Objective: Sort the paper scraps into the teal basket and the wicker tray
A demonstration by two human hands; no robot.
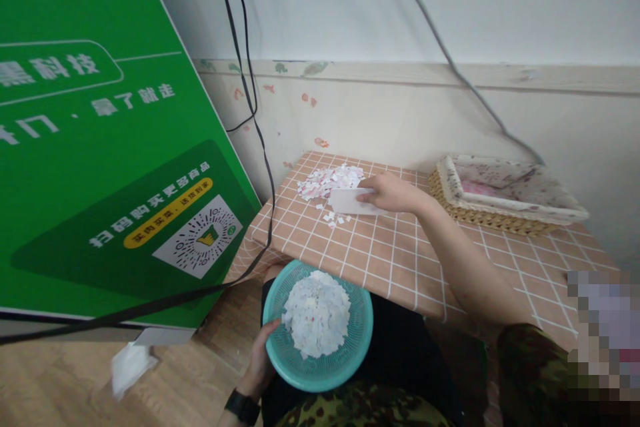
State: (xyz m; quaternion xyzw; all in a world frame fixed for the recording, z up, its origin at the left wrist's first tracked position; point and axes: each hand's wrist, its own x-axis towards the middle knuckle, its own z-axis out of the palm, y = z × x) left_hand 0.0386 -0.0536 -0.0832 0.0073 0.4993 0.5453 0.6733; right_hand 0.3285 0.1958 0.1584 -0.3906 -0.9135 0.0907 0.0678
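Observation:
On my lap, just below the table edge, rests a teal plastic basket (367, 333) holding a heap of small white paper scraps (317, 313). My left hand (260, 357) grips the basket's left rim, thumb over the edge. Above the table my right hand (387, 192) pinches a flat white card (347, 201), which looks like stiff paper or plastic. The card's far edge is beside a pile of white and pinkish paper bits (330, 180) on the tabletop. A few loose bits (334, 218) lie just in front of the card.
The table wears a brown checked cloth (400, 247). A lined wicker basket (500, 213) stands at its right against the wall. A green printed panel (125, 113) rises at left, with a black cable (270, 193) hanging before it. A white bag-like item (131, 367) lies on the floor.

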